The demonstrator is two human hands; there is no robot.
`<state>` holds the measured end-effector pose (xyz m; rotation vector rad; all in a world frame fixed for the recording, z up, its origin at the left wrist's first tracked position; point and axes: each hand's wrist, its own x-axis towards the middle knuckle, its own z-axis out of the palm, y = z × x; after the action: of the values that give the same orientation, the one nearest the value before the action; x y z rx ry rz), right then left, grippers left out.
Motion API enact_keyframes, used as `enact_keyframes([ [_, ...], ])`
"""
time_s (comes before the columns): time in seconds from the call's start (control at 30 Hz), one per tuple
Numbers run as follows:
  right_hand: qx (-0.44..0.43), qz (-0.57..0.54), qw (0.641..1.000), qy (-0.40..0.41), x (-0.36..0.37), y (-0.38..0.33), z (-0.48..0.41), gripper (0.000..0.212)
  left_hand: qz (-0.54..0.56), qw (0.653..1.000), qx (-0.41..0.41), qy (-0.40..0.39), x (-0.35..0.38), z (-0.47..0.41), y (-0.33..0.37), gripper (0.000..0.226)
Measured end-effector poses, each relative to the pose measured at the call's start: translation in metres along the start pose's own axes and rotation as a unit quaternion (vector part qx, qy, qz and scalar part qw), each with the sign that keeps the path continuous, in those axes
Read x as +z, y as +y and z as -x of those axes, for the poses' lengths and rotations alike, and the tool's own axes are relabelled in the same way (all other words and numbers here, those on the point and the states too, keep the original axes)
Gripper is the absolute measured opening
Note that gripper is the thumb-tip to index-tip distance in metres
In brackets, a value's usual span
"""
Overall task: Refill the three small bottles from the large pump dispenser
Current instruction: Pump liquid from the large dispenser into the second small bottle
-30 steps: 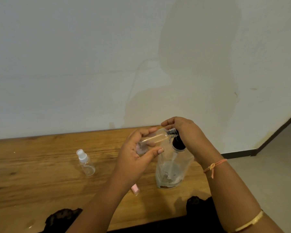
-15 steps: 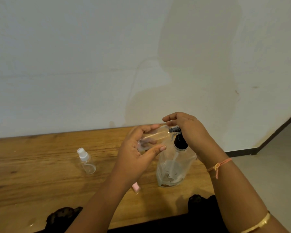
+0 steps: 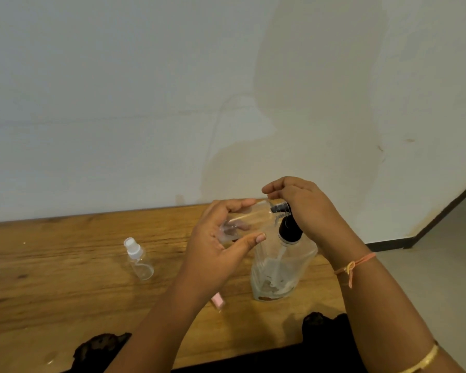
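We see the left hand (image 3: 221, 249) raised above the wooden tabletop (image 3: 65, 278), holding a small clear bottle (image 3: 250, 222) on its side. Its fingers (image 3: 240, 203) curl over the top of the bottle and the thumb presses from beneath, so they are clamped round the bottle's body. The bottle's mouth points away from these fingers toward the right hand (image 3: 310, 214).

The right hand's fingers (image 3: 277, 187) are bent together, curled down over the head of the pump dispenser (image 3: 283, 267), just where the small bottle's neck meets it. The dispenser stands upright on the tabletop directly below these fingers. It is clear, with a black collar (image 3: 289, 231) and only a little liquid at its bottom.

Well to the left of the left fingers, a second small bottle (image 3: 140, 261) with a white spray cap lies on the tabletop. Below the left fingers, a small pink thing (image 3: 218, 301) shows beside the wrist. We cannot tell what it is.

On the right wrist we see an orange thread band (image 3: 357, 263), and further up the arm a gold bangle (image 3: 421, 362).
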<state>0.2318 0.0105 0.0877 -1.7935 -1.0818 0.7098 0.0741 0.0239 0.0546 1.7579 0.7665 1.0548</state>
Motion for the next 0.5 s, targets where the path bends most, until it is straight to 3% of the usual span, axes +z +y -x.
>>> enact_keyframes([
  [0.3, 0.103, 0.014, 0.994, -0.044, 0.006, 0.016, -0.018, 0.037, 0.018, 1.000, -0.020, -0.014, 0.003, 0.000, -0.011, 0.044],
  [0.5, -0.006, -0.034, 0.999, -0.012, -0.004, -0.003, 0.006, 0.036, -0.022, 1.000, 0.017, -0.005, 0.001, -0.001, -0.003, 0.040],
])
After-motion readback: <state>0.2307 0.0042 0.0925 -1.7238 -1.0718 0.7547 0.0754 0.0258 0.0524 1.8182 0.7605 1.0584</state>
